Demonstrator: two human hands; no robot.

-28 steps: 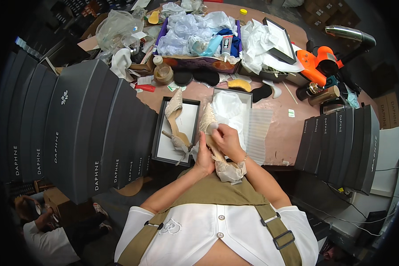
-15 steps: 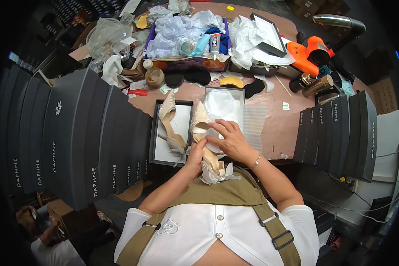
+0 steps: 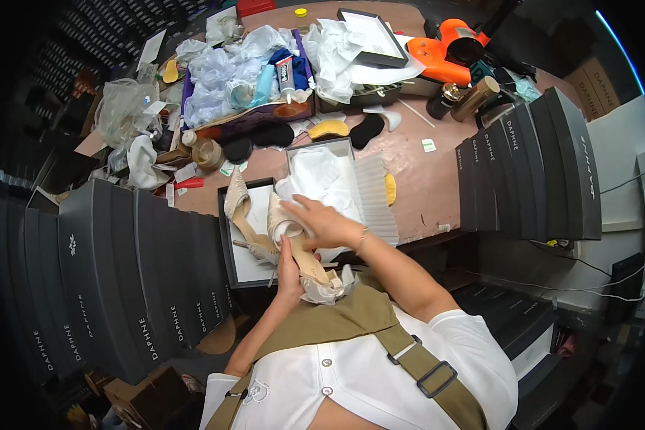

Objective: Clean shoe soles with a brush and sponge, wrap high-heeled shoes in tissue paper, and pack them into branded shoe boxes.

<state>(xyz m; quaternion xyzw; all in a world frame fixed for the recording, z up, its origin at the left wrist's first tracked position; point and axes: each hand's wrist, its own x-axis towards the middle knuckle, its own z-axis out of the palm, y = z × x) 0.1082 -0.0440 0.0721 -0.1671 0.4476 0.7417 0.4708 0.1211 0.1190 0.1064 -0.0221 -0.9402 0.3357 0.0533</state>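
My left hand (image 3: 289,271) is closed around the middle of a cream pointed-toe high-heeled shoe (image 3: 309,265), its toe pointing away from me. White wrapping covers the shoe's back end near my apron. My right hand (image 3: 328,223) lies over the toe and right side of the shoe with its fingers stretched out; part of its thumb is hard to make out. Something white (image 3: 287,228) shows in the toe opening. The matching shoe (image 3: 242,208) rests in an open dark shoebox (image 3: 226,247) on the left, its back end also wrapped in white.
A second box with white tissue (image 3: 322,172) stands beyond my hands, beside a translucent ribbed sheet (image 3: 376,201). Stacked dark shoeboxes (image 3: 107,272) rise at left, more boxes (image 3: 527,165) at right. Behind are a paper-filled purple carton (image 3: 251,118), a glue tube (image 3: 285,75) and an orange tool (image 3: 441,61).
My view has shifted and tilted. My right hand has gone from pinching near the shoe's opening to lying over its toe with fingers stretched. My left hand still grips the shoe.
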